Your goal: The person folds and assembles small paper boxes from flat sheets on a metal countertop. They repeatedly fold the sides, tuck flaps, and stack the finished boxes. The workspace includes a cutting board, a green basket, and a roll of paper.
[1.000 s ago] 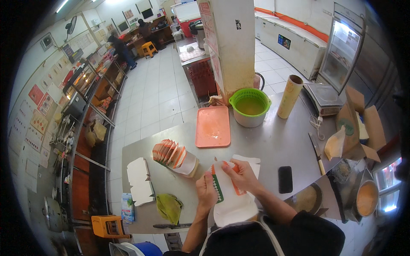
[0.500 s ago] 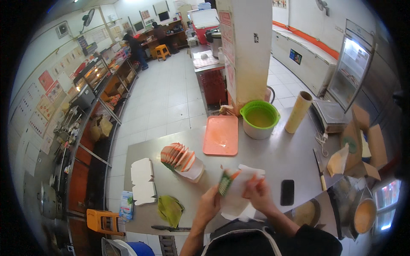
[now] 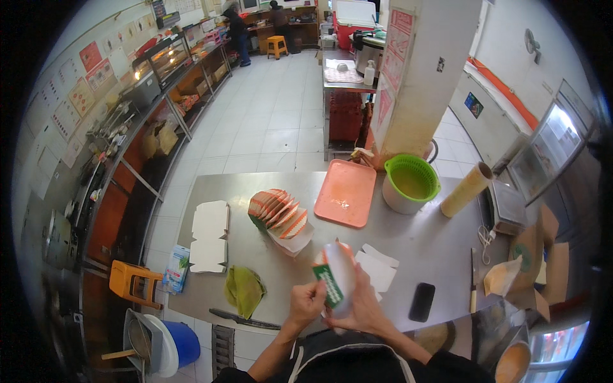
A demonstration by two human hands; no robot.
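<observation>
Both my hands hold one white cardboard box blank [image 3: 337, 273] with green and orange print, lifted above the steel table [image 3: 268, 185]. My left hand [image 3: 305, 302] pinches its lower left edge. My right hand [image 3: 365, 307] supports it from beneath on the right. Just behind it a flat white blank [image 3: 378, 267] lies on the table. A fanned row of folded orange and white boxes [image 3: 278, 212] stands to the upper left of my hands.
An orange tray [image 3: 346, 193], a green colander on a white bucket [image 3: 410, 182], a brown paper roll [image 3: 466, 190], a black phone [image 3: 422, 301], a green cloth [image 3: 244, 288], a knife [image 3: 240, 318], flat white boxes [image 3: 208, 236] and open cartons [image 3: 536, 262] surround me. People stand far off.
The box blank has been lifted off the table and turned upright between my hands, nearer my body. My view has tilted slightly.
</observation>
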